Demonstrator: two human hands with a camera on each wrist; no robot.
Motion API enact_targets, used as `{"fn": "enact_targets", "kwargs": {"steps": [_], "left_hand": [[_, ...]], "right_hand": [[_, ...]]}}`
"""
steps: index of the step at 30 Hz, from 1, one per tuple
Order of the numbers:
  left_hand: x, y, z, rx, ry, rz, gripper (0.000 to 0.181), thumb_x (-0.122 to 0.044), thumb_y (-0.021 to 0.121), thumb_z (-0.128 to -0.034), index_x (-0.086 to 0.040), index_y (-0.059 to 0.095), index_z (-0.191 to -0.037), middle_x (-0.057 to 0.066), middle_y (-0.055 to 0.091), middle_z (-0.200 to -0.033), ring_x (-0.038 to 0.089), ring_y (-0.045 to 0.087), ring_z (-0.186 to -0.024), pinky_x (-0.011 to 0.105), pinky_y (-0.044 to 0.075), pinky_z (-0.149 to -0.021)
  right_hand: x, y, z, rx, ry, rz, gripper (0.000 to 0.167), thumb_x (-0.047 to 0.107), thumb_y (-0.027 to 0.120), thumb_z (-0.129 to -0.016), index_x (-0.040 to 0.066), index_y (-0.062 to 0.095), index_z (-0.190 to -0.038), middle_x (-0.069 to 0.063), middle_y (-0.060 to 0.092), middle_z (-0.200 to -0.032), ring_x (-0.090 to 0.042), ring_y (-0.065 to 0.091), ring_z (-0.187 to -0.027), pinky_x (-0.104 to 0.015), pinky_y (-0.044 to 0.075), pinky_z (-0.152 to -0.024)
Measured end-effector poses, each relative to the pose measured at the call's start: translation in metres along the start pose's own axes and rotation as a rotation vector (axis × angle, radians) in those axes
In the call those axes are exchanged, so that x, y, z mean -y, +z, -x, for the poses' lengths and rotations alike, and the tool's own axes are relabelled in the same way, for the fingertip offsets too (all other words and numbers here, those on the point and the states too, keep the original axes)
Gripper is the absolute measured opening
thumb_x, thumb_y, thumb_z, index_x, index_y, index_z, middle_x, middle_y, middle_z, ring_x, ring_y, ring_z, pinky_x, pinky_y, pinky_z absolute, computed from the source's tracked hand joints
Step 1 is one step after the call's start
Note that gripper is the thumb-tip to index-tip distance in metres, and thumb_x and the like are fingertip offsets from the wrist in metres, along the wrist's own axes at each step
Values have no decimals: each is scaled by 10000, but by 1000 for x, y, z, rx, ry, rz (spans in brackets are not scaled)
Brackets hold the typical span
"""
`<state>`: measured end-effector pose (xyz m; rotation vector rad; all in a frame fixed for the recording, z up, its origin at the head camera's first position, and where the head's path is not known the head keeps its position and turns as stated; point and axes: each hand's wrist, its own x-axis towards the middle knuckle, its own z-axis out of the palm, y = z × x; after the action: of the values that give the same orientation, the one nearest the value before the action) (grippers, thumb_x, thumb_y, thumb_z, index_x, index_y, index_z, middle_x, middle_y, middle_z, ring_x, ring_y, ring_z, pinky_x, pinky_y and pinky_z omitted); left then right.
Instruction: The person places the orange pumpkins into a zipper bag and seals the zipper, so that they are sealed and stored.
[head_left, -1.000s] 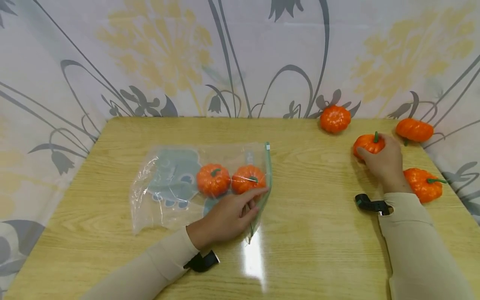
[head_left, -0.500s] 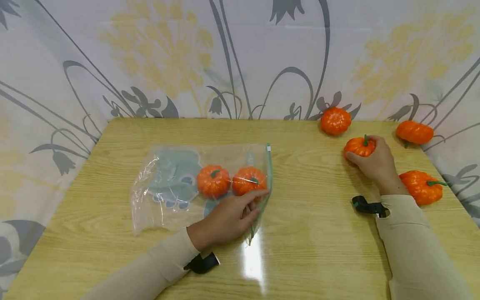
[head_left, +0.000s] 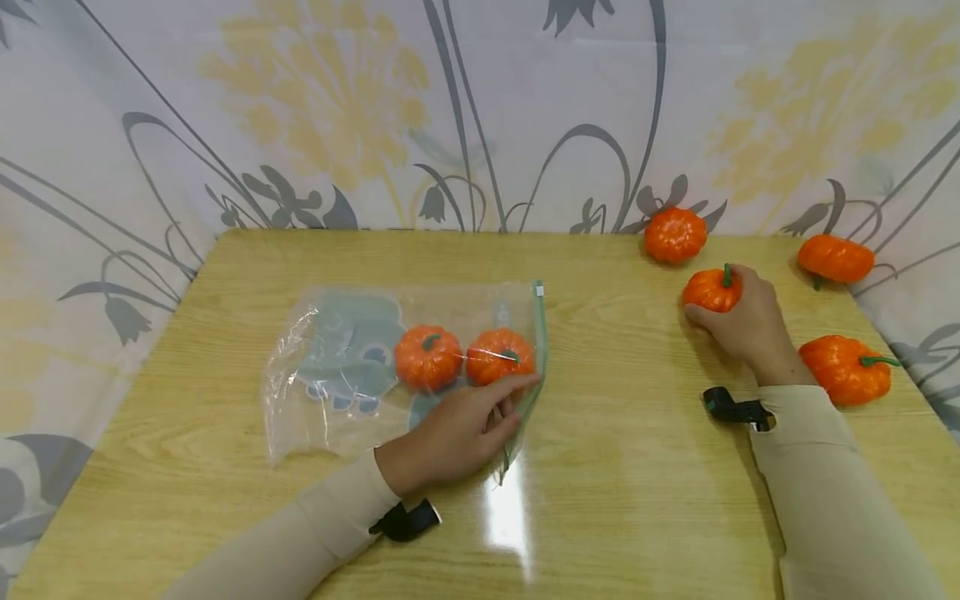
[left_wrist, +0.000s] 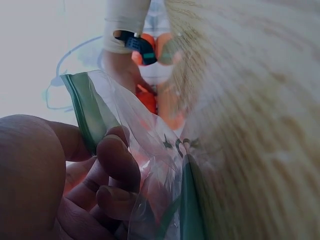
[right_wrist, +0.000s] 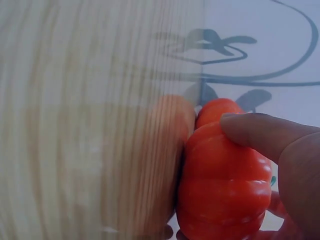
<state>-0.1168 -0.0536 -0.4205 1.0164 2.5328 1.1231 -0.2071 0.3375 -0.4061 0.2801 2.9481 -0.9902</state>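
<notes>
Zipper bag (head_left: 352,354) with two pumpkins (head_left: 428,358) inside is being pinched by left hand (head_left: 459,435); third pumpkin (head_left: 707,292), right of bag, is being gripped by right hand (head_left: 752,323).

The head camera looked forward and down from above the near side of the table (head_left: 622,500), far enough back to frame both hands and the patterned backdrop (head_left: 510,100). The left wrist camera (head_left: 405,522), close behind the left hand (head_left: 450,437), faced low along the table (turned on its side there), past the mouth of the bag (head_left: 330,333) toward the right hand (head_left: 753,321). The right wrist camera (head_left: 729,407) faced a pumpkin (right_wrist: 225,185) at close range. All three views shared the right hand; head and left wrist shared the bag.
</notes>
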Motion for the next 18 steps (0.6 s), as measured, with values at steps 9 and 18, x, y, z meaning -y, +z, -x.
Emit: {"fn": "enact_targets", "kwargs": {"steps": [9, 18], "left_hand": [[2, 0, -1, 2, -2, -13, 493, -156, 560, -1017, -157, 457, -1499, -72, 633, -922, 17, 547, -710, 177, 490, -637], [0, -2, -1, -1, 8, -14, 492, -153, 552, -1018, -141, 454, -1499, -57, 642, -932, 15, 544, -707, 175, 487, -640]], "right_hand": [[14, 3, 4, -24, -82, 14, 929, 417, 686, -924, -94, 210, -1536, -410, 324, -1463, -559, 351, -1301, -671, 296, -1094], [35, 13, 14, -56, -158, -18, 875, 427, 701, -908, -62, 302, -1514, -354, 409, -1391, -501, 404, -1253, -643, 359, -1053]]}}
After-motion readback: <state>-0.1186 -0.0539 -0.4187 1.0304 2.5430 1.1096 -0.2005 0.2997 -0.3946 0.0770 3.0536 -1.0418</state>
